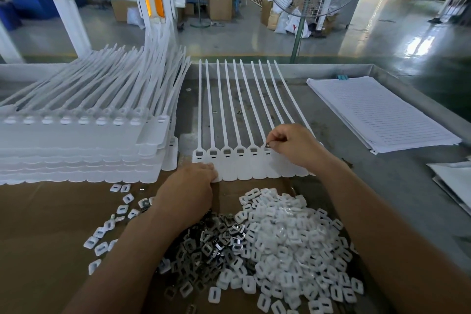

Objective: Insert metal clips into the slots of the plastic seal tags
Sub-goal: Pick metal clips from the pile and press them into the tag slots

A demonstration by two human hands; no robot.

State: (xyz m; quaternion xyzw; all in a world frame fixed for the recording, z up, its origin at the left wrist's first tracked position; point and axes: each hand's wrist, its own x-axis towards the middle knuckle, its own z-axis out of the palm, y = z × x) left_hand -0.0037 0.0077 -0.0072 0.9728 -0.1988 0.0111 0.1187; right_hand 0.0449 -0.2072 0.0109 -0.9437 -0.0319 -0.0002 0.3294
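— What are the fingers doing?

— The right hand (293, 146) pinches one metal clip (268, 145) between thumb and forefinger, the other fingers curled in. The clip sits right at the slot in the sixth head from the left of the strip of seal tags (244, 163). I judge it is being seated.

— And the other hand?

— The left hand (190, 186) lies on the strip's near edge, towards its left end, probably to stop it sliding under the push. Whether its fingers pinch the edge or only press on it, I cannot tell.

— Are the slots to the left filled?

— They show dark, but I cannot say whether that is metal or the table beneath.

— Why is the supply so close?

— The heap of metal clips (211, 239) lies on the cardboard (38, 224) between the forearms, so each reach is short. Touching it on the right is a heap of white plastic caps (288, 237).

— Further out?

— A tall stack of tag strips (76, 145) stands to the left, just beside the working strip. Lined paper sheets (382, 112) lie well apart to the right.
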